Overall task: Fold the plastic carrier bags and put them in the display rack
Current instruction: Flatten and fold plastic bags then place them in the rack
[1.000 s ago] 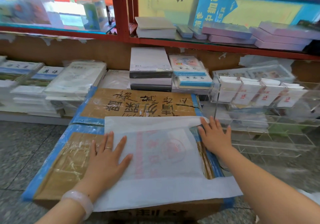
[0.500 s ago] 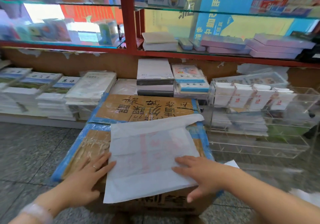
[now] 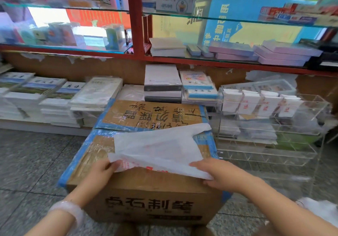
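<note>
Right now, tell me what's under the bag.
The bag lies on a taped cardboard box, with both hands lifting its near edge. The bag covers the middle of the box top, so anything there is hidden.

Bright, even daylight; glare off the glass shelves (image 3: 237, 19) far left; edges smeared by blur and wide-angle bowing.

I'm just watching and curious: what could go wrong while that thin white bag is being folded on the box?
The bag is flimsy, and both hands, left hand and right hand, grip only its near edge, so the fold may land crooked. Its far corner already lies rumpled on the cardboard box, so creases could get trapped.
</note>
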Available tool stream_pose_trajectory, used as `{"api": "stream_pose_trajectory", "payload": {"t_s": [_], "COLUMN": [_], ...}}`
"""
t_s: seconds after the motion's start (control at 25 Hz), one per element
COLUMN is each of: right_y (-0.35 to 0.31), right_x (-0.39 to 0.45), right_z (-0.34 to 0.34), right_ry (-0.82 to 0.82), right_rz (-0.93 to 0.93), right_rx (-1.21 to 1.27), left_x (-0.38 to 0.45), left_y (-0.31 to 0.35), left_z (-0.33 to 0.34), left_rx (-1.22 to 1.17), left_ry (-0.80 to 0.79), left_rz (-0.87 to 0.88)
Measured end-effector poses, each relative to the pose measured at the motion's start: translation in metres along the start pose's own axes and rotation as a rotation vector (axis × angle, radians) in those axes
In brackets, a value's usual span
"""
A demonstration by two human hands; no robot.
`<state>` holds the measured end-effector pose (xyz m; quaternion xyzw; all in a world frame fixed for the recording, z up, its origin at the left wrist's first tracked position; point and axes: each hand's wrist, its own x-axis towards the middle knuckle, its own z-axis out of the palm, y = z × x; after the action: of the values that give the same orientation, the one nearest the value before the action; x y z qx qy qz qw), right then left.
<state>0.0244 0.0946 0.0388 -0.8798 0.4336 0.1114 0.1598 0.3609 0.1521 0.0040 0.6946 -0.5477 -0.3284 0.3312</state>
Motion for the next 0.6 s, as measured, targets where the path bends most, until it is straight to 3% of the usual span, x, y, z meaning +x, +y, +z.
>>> {"api": "stream_pose_trajectory", "payload": {"t_s": [0.2,0.32,0.44,0.6], "right_y": [0.033,0.041,0.045,0.044], "right_x": [-0.006,-0.002,0.015,0.067], "right_z": [-0.046,-0.063,-0.075,-0.077], "right_ry": [0.165,0.192,0.358,0.547], "right_rz": [0.179,0.200,0.234,0.290], "right_rx": [0.294,0.571,0.752,0.702], "left_x": [0.021,0.037,0.046,0.052], "left_y": [0.007,0.003,-0.004,-0.013], "left_z": [0.000,-0.002,-0.008,-0.012], "left_rx": [-0.247,-0.116,0.046,0.301], "left_ry": [0.153,0.234,0.278,0.287], "left_rz": [-0.187,-0.196,-0.192,-0.201]}}
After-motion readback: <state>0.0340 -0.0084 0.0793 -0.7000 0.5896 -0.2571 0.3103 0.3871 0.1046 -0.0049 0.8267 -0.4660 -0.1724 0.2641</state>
